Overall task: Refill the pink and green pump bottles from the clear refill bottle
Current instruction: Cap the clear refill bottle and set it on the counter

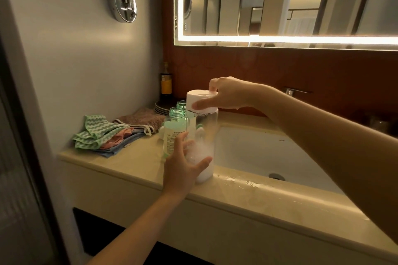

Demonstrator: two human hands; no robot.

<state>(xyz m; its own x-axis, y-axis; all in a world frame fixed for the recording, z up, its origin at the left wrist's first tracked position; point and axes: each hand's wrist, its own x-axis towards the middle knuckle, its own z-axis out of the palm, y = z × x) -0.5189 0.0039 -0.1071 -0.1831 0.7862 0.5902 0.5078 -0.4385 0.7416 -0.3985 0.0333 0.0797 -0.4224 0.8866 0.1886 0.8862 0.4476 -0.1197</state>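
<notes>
A tall clear refill bottle [205, 135] with white foamy liquid at its bottom stands on the counter's front edge beside the sink. My left hand [183, 168] grips its lower body. My right hand [224, 94] grips its wide white cap [198, 98] from the right, thumb across the front. Just behind and left stands a green bottle [174, 131] with its neck uncovered and no pump on it. A second green-rimmed open neck [181, 104] shows behind that one. I see no pink bottle.
Folded cloths [107, 135] in green, pink, blue and brown lie on the beige counter [133, 157] at left. A dark bottle [166, 82] stands on stacked plates [161, 107] at the back. The white sink [258, 153] is to the right, with water puddled on its front rim.
</notes>
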